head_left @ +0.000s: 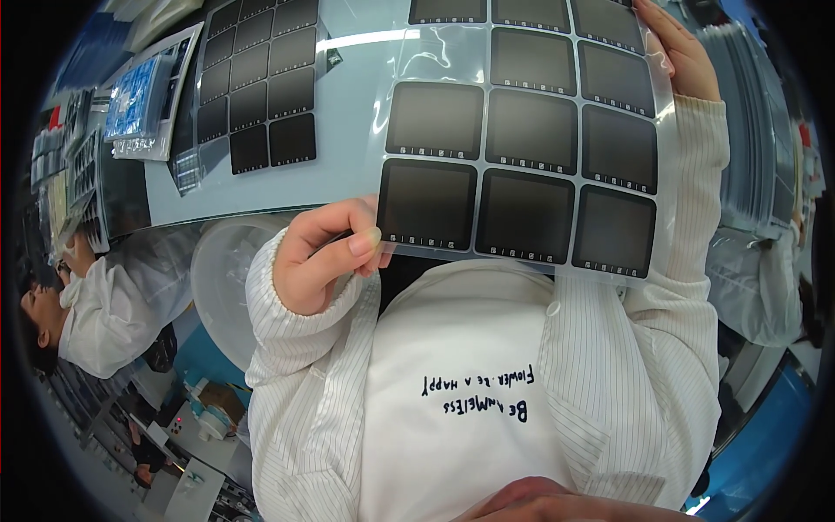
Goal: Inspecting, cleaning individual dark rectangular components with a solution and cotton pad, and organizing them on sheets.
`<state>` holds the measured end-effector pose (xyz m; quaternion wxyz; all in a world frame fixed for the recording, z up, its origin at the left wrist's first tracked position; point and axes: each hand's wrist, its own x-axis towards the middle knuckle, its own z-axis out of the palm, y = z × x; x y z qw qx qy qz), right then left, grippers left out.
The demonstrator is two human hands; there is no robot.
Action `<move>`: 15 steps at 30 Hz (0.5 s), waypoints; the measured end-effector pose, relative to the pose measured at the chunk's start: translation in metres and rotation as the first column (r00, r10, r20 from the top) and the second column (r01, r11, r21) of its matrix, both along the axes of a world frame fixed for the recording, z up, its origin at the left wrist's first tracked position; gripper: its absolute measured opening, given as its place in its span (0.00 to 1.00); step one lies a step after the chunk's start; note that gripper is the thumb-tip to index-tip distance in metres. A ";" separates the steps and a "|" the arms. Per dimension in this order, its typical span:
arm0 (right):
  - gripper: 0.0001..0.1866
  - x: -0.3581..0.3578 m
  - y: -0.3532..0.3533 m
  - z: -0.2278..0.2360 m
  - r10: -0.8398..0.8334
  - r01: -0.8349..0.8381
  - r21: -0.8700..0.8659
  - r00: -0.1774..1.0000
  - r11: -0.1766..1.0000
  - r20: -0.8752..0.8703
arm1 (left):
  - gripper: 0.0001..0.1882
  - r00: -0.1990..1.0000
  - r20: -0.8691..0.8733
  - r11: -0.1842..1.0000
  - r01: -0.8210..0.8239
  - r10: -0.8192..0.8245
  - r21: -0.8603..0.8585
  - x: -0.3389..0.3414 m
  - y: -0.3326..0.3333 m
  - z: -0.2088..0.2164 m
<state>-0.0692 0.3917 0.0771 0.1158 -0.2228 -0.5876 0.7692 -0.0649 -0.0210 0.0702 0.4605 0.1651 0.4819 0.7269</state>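
A clear plastic sheet [441, 54] carrying rows of dark, rounded-corner rectangular panels [532, 130] is held up in front of my chest, above the table's near edge. At its near left corner my left hand [329, 254] pinches the sheet between thumb and fingers. Its far right edge is gripped by my right hand [683, 54], with part of those fingers hidden behind the sheet. One panel place near the sheet's far left shows only bare, shiny film. On the table to the left lies another sheet with similar dark panels [250, 106].
The pale table [348, 174] spreads beyond my hands. Blue-and-white plastic packs [137, 97] sit at its left end. Stacked clear sheets [745, 130] stand on the right. A translucent round bin [230, 287] is below the table's edge at left, and a person in white [117, 313] sits farther left.
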 end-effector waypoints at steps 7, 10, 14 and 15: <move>0.09 0.010 -0.002 0.007 0.066 -0.069 0.048 0.996 0.996 0.066 | 0.11 0.998 -0.034 0.999 0.045 -0.045 -0.008 0.005 -0.003 -0.006; 0.10 0.008 -0.010 0.002 -0.026 0.024 -0.035 0.999 0.999 -0.032 | 0.11 0.985 -0.156 0.997 0.076 -0.078 -0.020 0.006 -0.003 -0.006; 0.11 0.014 -0.021 0.012 0.005 -0.008 -0.052 0.999 0.999 -0.046 | 0.12 0.977 -0.183 0.990 0.096 -0.113 -0.102 0.005 -0.007 -0.003; 0.11 0.015 -0.024 0.014 -0.015 0.013 -0.042 0.999 0.999 -0.038 | 0.12 0.972 -0.195 0.986 0.109 -0.132 -0.127 0.005 -0.008 -0.002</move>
